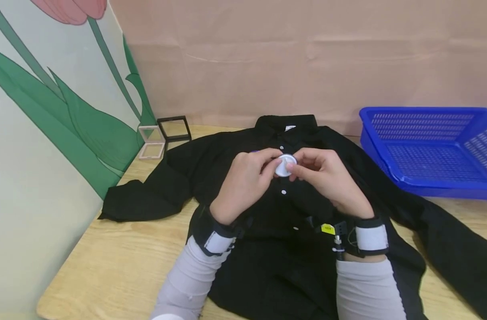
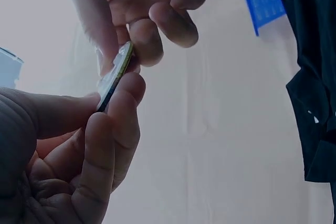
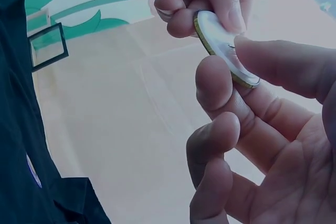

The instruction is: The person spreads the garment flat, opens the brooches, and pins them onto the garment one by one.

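Note:
Both hands hold a round pin badge [image 1: 285, 165] above a black shirt [image 1: 263, 271]. Its white back faces the head camera, and the right wrist view shows a thin pin on that back. My left hand [image 1: 245, 182] pinches one edge between thumb and fingers. On the opposite side my right hand [image 1: 331, 178] grips the badge, its thumb [image 3: 283, 66] on the back near the pin. The badge's front is hidden; a yellowish rim shows in the wrist views. On the shirt's chest, a second badge [image 3: 33, 170] with a purple edge is mostly covered by my left hand in the head view.
The shirt lies spread on a wooden table [image 1: 119, 262], collar toward the back wall. A blue plastic basket [image 1: 459, 191] stands at the back right, beside one sleeve. Two small square frames, one black [image 1: 173, 119] and one pale [image 1: 151, 157], stand at the back left.

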Demonstrator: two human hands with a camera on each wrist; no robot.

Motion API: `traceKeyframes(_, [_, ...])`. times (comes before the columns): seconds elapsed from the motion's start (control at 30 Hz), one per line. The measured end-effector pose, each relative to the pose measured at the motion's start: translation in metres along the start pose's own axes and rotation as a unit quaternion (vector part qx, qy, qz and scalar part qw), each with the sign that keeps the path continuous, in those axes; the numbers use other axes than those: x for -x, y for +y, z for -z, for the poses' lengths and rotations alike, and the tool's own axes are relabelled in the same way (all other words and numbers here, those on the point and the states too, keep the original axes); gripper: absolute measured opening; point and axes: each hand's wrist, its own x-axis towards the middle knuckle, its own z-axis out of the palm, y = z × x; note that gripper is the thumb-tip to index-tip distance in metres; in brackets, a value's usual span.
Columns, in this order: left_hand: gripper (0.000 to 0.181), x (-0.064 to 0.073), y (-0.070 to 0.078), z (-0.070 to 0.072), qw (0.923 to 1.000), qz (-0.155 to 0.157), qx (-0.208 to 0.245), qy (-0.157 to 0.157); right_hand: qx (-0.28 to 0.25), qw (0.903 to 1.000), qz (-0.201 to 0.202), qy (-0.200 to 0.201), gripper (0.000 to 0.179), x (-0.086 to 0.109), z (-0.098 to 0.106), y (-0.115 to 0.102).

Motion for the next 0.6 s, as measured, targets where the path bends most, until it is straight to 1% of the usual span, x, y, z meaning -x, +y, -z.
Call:
traceKeyframes(0.17, [0.018, 0.0019, 0.0003, -0.0015, 0.9994, -0.010, -0.033, 0.008, -0.039, 0.9991, -0.005, -0.016, 0.017, -0.0030, 0.0000, 0.0036])
traceKeyframes(0.27, [0.018, 0.0011, 0.0002, -0.0028, 0.9990, -0.012, -0.042, 0.007, -0.053, 0.9985, -0.007, -0.013, 0.016, -0.0034, 0.0002, 0.0052])
traceKeyframes(0.4, [0.018, 0.0001, 0.0005, -0.0041, 0.9987, -0.013, -0.050, 0.007, -0.054, 0.9985, -0.007, -0.006, 0.016, -0.0033, -0.0008, 0.0062])
traceKeyframes(0.53, [0.018, 0.0002, -0.0004, -0.0047, 0.9986, -0.012, -0.050, 0.009, -0.053, 0.9984, -0.014, -0.012, 0.017, -0.0042, -0.0014, 0.0063])
traceKeyframes(0.6, [0.018, 0.0005, -0.0014, -0.0047, 0.9991, -0.010, -0.041, 0.007, -0.053, 0.9983, -0.019, -0.018, 0.017, -0.0042, -0.0014, 0.0065])
